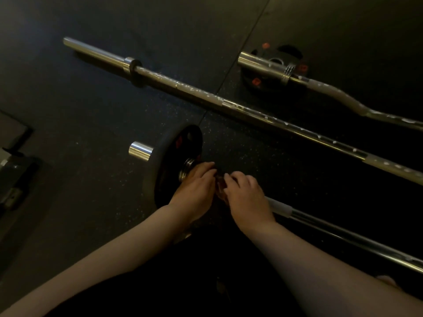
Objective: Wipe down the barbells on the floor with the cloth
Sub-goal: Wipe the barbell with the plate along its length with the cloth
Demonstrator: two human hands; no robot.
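Barbells lie on the floor [91, 115]. We place our left hand [194, 191] and right hand [246, 197] against the nearest barbell [320, 229], just beside its black plate [174, 154], fingers curled around a dark cloth [220, 186] between them.

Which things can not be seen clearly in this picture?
- Cloth: head view, not identifiable; left hand and right hand cover that spot.
- Nearest barbell: shaft cut by right edge.
- Curved bar: likewise cut off.
- Object at left: too dark.
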